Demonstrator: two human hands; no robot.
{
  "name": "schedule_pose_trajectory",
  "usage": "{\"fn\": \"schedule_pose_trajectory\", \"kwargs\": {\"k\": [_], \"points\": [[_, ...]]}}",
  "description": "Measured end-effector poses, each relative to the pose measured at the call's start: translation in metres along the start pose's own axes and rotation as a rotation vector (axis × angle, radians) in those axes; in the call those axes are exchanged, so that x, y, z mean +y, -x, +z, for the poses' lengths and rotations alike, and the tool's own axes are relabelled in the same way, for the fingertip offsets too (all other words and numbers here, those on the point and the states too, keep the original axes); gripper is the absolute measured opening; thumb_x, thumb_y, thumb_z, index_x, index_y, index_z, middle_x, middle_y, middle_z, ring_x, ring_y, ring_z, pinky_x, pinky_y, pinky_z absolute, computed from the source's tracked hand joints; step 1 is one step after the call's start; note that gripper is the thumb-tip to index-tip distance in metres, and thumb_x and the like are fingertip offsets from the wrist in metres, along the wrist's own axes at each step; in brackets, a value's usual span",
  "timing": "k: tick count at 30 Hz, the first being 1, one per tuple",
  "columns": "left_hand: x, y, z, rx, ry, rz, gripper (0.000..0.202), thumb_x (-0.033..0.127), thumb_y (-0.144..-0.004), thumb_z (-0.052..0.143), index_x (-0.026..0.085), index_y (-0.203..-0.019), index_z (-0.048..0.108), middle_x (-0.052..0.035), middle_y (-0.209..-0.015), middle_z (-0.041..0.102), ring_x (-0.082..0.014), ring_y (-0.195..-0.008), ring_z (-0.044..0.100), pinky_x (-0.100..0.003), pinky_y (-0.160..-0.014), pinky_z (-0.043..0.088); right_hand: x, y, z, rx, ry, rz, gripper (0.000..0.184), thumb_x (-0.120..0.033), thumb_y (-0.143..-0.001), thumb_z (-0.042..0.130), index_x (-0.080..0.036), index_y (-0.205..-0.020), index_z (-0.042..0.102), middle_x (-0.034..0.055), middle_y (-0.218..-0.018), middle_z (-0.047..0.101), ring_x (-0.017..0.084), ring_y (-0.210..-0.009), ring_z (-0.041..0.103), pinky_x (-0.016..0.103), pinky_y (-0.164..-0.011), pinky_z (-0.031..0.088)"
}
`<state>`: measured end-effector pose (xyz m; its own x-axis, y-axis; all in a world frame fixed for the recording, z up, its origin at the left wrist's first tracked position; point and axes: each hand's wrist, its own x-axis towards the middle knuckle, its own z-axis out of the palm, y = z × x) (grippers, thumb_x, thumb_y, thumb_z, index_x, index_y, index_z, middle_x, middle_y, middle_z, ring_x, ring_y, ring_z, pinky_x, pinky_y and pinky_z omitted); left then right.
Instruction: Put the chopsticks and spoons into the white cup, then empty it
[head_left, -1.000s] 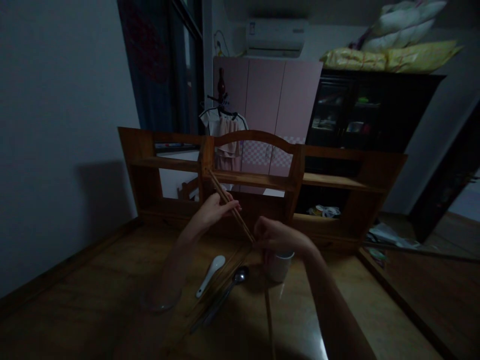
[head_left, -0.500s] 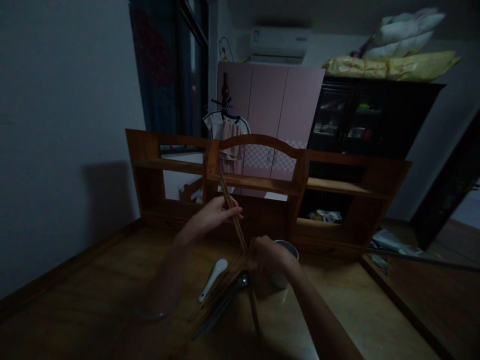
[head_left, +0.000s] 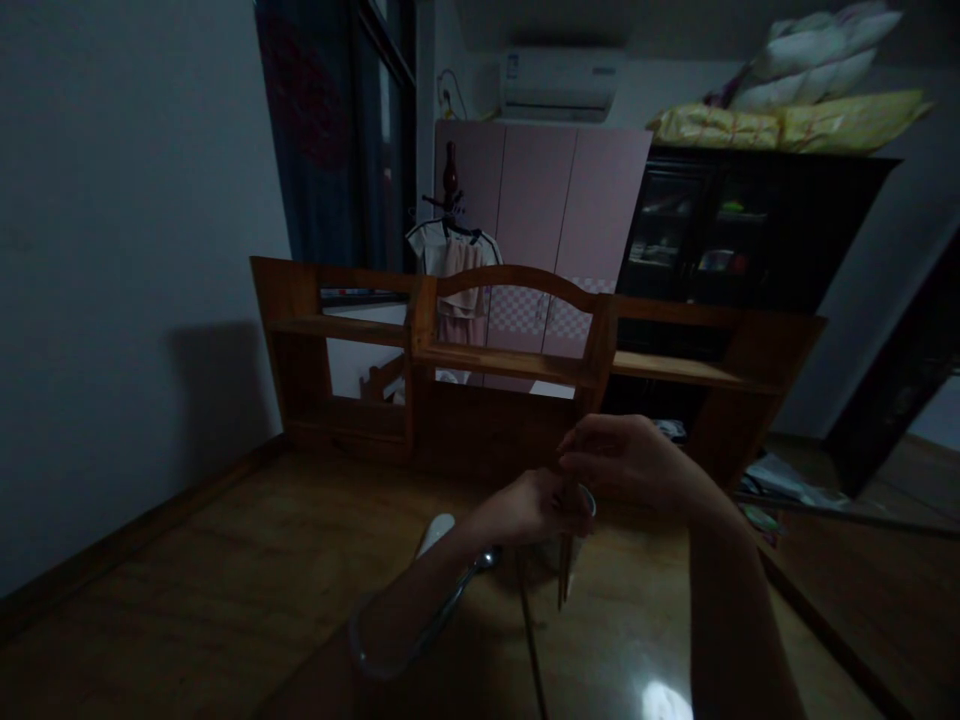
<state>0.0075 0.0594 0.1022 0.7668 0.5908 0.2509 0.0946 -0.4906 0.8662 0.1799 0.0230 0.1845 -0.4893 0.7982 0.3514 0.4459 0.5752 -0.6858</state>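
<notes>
In the head view, my left hand [head_left: 534, 510] is closed around wooden chopsticks [head_left: 564, 580], whose lower ends point down in front of the cup. Just above it, my right hand [head_left: 626, 455] has its thumb and fingers curled together at the upper end of the chopsticks; the exact contact is dim. Behind my left hand stands a light cup [head_left: 591, 500], mostly covered. A white spoon [head_left: 436, 530] lies on the table, partly hidden by my left forearm. Near my left wrist is a metal spoon [head_left: 487, 558], its handle running under the forearm.
The wooden table [head_left: 225, 560] has a thin dark line [head_left: 531, 640] running toward me. A wooden shelf unit [head_left: 510, 365] spans its back edge. A wall [head_left: 135, 250] rises on the left. Farther back are a pink wardrobe [head_left: 536, 200] and a black cabinet [head_left: 795, 230].
My left hand has moved right and down, and its chopsticks now hang beside the cup. My right hand has risen from beside the cup to above the left hand.
</notes>
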Motion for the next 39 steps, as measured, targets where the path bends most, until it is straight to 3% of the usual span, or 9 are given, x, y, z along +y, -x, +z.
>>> {"fn": "schedule_pose_trajectory", "kwargs": {"k": [5,11,15,19,25,39], "points": [[-0.012,-0.006,0.013,-0.056,-0.06,-0.043,0.013,0.024,-0.08,0.066,0.014,-0.088,0.07,-0.0047,-0.089,0.069,-0.0173,-0.083,0.063,-0.025,-0.073,0.047,0.019,0.007,-0.015,-0.227,-0.023,0.143,0.024,-0.037,-0.081,0.07,-0.015,-0.091,0.069,0.004,-0.081,0.07,0.019,-0.075,0.067,0.026,-0.066,0.052],[-0.007,-0.002,0.003,-0.155,-0.212,-0.058,0.024,0.03,-0.084,0.061,0.018,-0.103,0.069,-0.0054,-0.101,0.069,-0.0189,-0.092,0.063,-0.025,-0.078,0.046,0.019,0.011,-0.017,-0.294,-0.095,0.203,0.026,-0.037,-0.08,0.071,-0.014,-0.093,0.071,0.0053,-0.084,0.072,0.021,-0.079,0.069,0.028,-0.071,0.054],[0.009,0.005,-0.012,-0.108,-0.268,-0.025,0.026,0.033,-0.084,0.059,0.016,-0.1,0.073,-0.0002,-0.085,0.069,-0.0173,-0.08,0.062,-0.021,-0.065,0.042,0.016,0.013,-0.018,-0.266,-0.082,0.213,0.021,-0.034,-0.081,0.07,-0.015,-0.09,0.072,0.0047,-0.084,0.072,0.021,-0.079,0.069,0.026,-0.07,0.054],[0.018,0.01,-0.011,0.02,-0.318,-0.049,0.028,0.036,-0.083,0.06,0.014,-0.088,0.076,0.0016,-0.066,0.066,-0.016,-0.067,0.062,-0.02,-0.053,0.034,0.016,0.014,-0.019,-0.253,-0.079,0.206,0.023,-0.035,-0.08,0.071,-0.015,-0.091,0.072,0.0045,-0.084,0.073,0.02,-0.079,0.069,0.025,-0.069,0.053],[0.02,0.01,0.002,0.133,-0.294,-0.035,0.024,0.036,-0.081,0.065,0.016,-0.089,0.077,-0.0029,-0.078,0.074,-0.0188,-0.074,0.067,-0.021,-0.056,0.038,0.019,0.014,-0.02,-0.273,-0.091,0.213,0.027,-0.036,-0.08,0.071,-0.014,-0.094,0.072,0.0054,-0.086,0.073,0.022,-0.081,0.068,0.027,-0.072,0.053],[0.023,0.008,-0.002,0.158,-0.314,-0.053,0.017,0.032,-0.078,0.071,0.019,-0.089,0.076,-0.0028,-0.081,0.075,-0.0179,-0.074,0.068,-0.022,-0.059,0.04,0.017,0.011,-0.02,-0.278,-0.073,0.174,0.021,-0.034,-0.082,0.069,-0.015,-0.092,0.071,0.0044,-0.084,0.072,0.02,-0.08,0.068,0.026,-0.07,0.053]]}}
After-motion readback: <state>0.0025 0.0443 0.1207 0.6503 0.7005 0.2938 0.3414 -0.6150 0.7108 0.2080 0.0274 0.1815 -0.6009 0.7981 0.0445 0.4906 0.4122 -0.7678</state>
